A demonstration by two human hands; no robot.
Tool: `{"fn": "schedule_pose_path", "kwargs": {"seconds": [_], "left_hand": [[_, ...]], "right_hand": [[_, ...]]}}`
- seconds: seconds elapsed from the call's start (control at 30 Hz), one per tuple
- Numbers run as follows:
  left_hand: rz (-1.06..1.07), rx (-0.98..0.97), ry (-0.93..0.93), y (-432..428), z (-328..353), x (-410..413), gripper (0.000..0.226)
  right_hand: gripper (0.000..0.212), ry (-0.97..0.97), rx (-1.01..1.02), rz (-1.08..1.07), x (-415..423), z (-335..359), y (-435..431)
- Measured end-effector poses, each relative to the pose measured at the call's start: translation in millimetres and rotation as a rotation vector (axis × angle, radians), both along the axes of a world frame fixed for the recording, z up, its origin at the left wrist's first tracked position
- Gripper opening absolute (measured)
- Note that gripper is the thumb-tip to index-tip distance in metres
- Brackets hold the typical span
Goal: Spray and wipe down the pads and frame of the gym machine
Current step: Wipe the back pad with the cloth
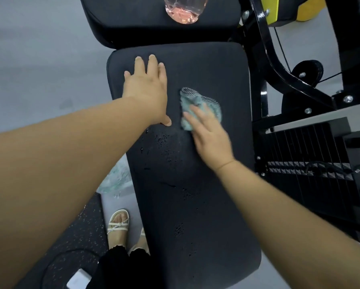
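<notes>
While beaded with spray droplets (pixel 166 147), counted two pads: long pad (pixel 195 205) at centre, second pad (pixel 133 24) at 12 o'clock. Counted one black frame (pixel 279 65) at 2 o'clock. Braced with left grip (pixel 147 88), spread flat at 11 o'clock; pressed one cloth (pixel 197 99) under right grip (pixel 210 138), fingers (pixel 197 117) straight, probably for wiping. Parked one bottle (pixel 183 11) at 12 o'clock, within reach.

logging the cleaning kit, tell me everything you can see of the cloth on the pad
The cloth is pale blue-green with a dark-striped edge, soft fabric by its look, bunched up. It lies on the far half of the black seat pad, pressed under the straight fingers of the right hand.
</notes>
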State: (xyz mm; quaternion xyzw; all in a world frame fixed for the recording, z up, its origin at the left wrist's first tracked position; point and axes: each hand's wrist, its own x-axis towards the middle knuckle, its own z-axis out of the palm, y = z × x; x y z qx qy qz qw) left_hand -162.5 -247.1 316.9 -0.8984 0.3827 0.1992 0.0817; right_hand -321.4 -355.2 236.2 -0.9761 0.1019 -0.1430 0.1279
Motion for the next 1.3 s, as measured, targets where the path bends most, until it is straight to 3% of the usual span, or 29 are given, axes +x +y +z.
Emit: {"fn": "schedule_pose_path", "kwargs": {"seconds": [0.13, 0.23, 0.3, 0.4, 0.47, 0.53, 0.63, 0.7, 0.77, 0.83, 0.93, 1.03, 1.1, 1.17, 1.23, 1.3], "left_hand": [[-0.001, -0.247, 0.061, 41.0, -10.0, 3.1, 0.09], [0.246, -0.474, 0.089, 72.0, -22.2, -20.5, 0.071], [0.504, -0.591, 0.176, 85.8, -29.3, -35.4, 0.066], [0.826, -0.653, 0.452, 98.6, -39.2, -39.5, 0.06], [0.868, -0.667, 0.617, 103.6, -41.4, -39.5, 0.049], [0.855, -0.695, 0.737, 106.5, -38.2, -42.3, 0.045], [0.854, -0.679, 0.829, 107.9, -32.6, -45.0, 0.047], [0.849, -0.695, 0.851, 108.8, -33.1, -45.0, 0.046], [0.845, -0.708, 0.865, 108.6, -34.1, -45.0, 0.045], [0.866, -0.729, 0.88, 108.1, -33.5, -46.1, 0.043], [0.926, -0.747, 0.892, 104.5, -29.2, -49.7, 0.046], [1.021, -0.771, 0.901, 100.2, -25.5, -52.3, 0.04], [1.038, -0.759, 0.861, 97.8, -25.0, -54.7, 0.04], [1.001, -0.722, 0.734, 94.9, -23.5, -63.4, 0.049], [0.895, -0.704, 0.59, 92.9, -18.1, -76.5, 0.057], [0.758, -0.684, 0.489, 90.2, -16.4, -91.7, 0.058]], "right_hand": [[0.042, 0.051, 0.104, -0.321, -7.9, 1.6, -19.6], [0.044, -0.04, 0.18, -0.559, 27.7, 2.4, 31.7], [0.044, -0.102, 0.169, -0.446, 45.5, 1.0, 76.9], [0.036, -0.083, 0.154, -0.069, 33.1, -3.3, 124.2], [0.037, -0.025, 0.089, 0.161, 11.6, -7.2, 108.6], [0.047, 0.029, 0.005, 0.23, -11.8, -11.8, 73.4], [0.046, 0.079, 0.046, -0.137, -39.1, -5.1, 35.9], [0.039, 0.018, 0.188, -0.521, -27.6, 0.0, 41.5], [0.041, -0.067, 0.241, -0.752, 0.8, -2.5, 64.8], [0.045, -0.145, 0.219, -0.652, 26.7, -4.5, 101.4], [0.041, -0.086, 0.191, -0.227, 24.3, -10.1, 149.1], [0.042, -0.04, 0.07, 0.03, 2.6, -14.7, 110.2], [0.038, -0.008, 0.034, -0.102, -16.0, -16.5, 73.3], [0.036, -0.017, 0.103, -0.405, -30.6, -13.4, 45.0], [0.036, -0.081, 0.238, -0.727, -28.0, -11.3, 43.2], [0.036, -0.151, 0.277, -0.848, -12.5, -14.7, 67.5]]}}
